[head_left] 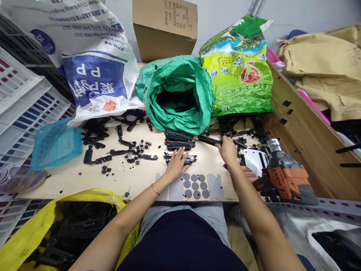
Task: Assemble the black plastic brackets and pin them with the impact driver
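My left hand [176, 163] lies with fingers stretched flat on a black plastic bar [189, 158] in the middle of the wooden workbench [84, 177]. Just beyond it sits a small stack of similar black bars [179, 140]. My right hand [227, 149] reaches to the right of that stack, its fingers closed on the end of a long black bar [209, 139]. Grey round stickers [194, 185] mark the bench edge below both hands.
An open green sack [180, 94] stands behind the stack, with a white sack [96, 64], a green printed bag [239, 67] and a cardboard box [165, 28] around it. Loose black parts [124, 150] and a blue basket [56, 143] lie left. An orange power drill [282, 177] rests right.
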`<state>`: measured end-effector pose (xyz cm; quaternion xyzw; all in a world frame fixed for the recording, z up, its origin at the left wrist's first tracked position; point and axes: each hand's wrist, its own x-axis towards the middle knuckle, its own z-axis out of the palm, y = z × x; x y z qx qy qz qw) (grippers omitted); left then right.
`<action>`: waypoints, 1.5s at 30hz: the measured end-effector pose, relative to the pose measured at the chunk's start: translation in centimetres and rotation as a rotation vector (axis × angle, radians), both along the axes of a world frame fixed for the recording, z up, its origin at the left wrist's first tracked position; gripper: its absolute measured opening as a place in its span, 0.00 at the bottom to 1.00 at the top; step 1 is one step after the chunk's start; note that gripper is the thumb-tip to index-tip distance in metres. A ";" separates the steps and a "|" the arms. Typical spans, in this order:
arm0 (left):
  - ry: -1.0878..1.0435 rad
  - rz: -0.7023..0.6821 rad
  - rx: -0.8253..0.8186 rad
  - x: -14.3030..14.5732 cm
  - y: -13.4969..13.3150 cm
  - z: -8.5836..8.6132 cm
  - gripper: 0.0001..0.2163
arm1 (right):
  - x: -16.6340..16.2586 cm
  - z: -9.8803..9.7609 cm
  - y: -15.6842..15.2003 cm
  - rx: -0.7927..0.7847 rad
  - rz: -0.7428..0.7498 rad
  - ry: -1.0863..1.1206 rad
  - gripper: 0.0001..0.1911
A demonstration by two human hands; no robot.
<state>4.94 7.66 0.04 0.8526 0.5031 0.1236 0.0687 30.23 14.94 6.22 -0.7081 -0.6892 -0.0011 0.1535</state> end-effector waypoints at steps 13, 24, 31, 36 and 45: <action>-0.318 0.563 0.127 -11.7 -4.3 2.5 0.18 | 2.0 -3.2 -16.8 -0.175 0.001 0.356 0.18; 0.053 0.343 -0.085 -14.1 -0.8 2.5 0.12 | -6.0 -0.7 -10.6 -0.465 0.204 0.117 0.16; 0.032 0.194 -0.150 -9.2 -6.4 2.9 0.05 | -4.5 -1.9 -12.3 0.082 0.116 0.849 0.29; -0.155 0.155 -0.186 -6.1 -8.3 -0.5 0.13 | -3.7 -6.8 -16.7 0.103 -0.068 0.680 0.17; -0.251 0.250 -0.058 -4.6 -9.3 -2.7 0.11 | -5.7 -5.1 -15.3 -0.157 0.249 0.245 0.21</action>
